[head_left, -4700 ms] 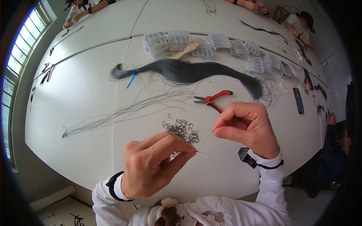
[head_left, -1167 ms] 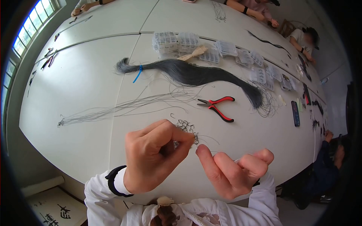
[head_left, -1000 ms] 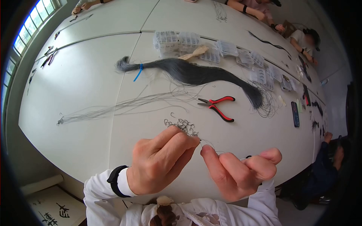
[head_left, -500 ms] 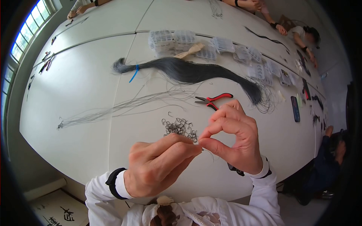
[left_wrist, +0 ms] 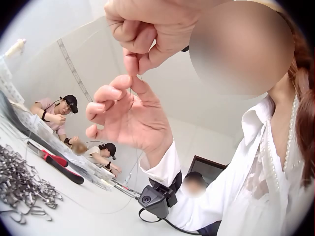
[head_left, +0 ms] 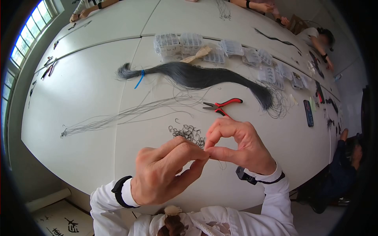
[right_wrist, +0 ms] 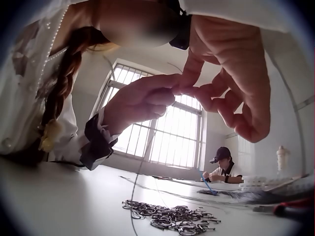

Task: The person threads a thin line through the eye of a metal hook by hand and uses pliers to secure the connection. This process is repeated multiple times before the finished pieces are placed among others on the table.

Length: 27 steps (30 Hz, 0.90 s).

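My left hand [head_left: 161, 173] and right hand [head_left: 248, 147] meet fingertip to fingertip just in front of a pile of dark fish hooks [head_left: 188, 133]. Each hand pinches thumb against index finger on a thin fishing line [right_wrist: 132, 206], whose loose length hangs below them in the right wrist view. Whatever else sits between the fingertips is hidden. In the left wrist view the right hand's [left_wrist: 133, 115] other fingers are spread and loosely bent. Pliers with red and black handles [head_left: 230, 102] lie beyond the right hand, its fingers overlapping one handle end in the head view.
A thick dark bundle of line [head_left: 197, 76] with a blue tie lies across the table. Nearer, long thin strands [head_left: 130, 113] run leftward to a hook cluster [head_left: 63, 132]. Clear compartment boxes [head_left: 167, 44] stand behind, a phone [head_left: 308, 113] right. Other people sit around the table.
A second ago the right hand was lower, palm up, beside the left fingertips with line across its fingers. It has since risen and turned to pinch against the left fingertips. The left hand shifted little.
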### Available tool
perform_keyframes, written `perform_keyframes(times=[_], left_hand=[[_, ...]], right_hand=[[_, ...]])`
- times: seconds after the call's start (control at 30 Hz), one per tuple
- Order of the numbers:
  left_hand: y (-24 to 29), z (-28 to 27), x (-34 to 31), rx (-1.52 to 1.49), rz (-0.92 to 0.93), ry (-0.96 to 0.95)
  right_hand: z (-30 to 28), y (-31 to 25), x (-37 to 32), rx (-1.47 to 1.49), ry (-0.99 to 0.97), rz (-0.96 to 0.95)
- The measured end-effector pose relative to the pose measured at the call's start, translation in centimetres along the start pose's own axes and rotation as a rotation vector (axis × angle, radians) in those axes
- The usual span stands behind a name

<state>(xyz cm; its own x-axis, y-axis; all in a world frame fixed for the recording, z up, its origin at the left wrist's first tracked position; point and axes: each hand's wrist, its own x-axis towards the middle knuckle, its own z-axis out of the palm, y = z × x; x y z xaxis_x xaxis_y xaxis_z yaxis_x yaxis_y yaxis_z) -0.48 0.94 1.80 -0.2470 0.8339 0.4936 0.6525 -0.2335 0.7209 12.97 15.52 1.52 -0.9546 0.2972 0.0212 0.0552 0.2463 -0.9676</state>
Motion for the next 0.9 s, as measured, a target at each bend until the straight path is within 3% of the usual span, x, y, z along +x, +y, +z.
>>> perform_keyframes(times=[0.13,0.2,0.33,0.4,0.5,0.9], left_hand=[[0.1,-0.4,0.0,-0.035,-0.105,0.008],[0.0,-0.4,0.1,-0.081,-0.157,0.045],[-0.1,-0.3,0.1,-0.087,-0.172,0.065],[-0.1,-0.2,0.0,-0.078,-0.169,0.064],[-0.1,-0.2,0.0,-0.085,-0.167,0.057],[-0.2,-0.5,0.0,-0.071,-0.133,-0.032]], right_hand=[[0.1,-0.2,0.0,-0.108,0.157,-0.031],[0.1,-0.6,0.2,-0.066,0.356,-0.159],[0.1,-1.2,-0.3,-0.069,0.333,-0.197],[0.0,-1.4,-0.3,-0.274,0.267,-0.259],[0.4,-1.2,-0.3,-0.304,0.252,-0.247],[0.4,-1.8,0.0,-0.262,0.24,-0.241]])
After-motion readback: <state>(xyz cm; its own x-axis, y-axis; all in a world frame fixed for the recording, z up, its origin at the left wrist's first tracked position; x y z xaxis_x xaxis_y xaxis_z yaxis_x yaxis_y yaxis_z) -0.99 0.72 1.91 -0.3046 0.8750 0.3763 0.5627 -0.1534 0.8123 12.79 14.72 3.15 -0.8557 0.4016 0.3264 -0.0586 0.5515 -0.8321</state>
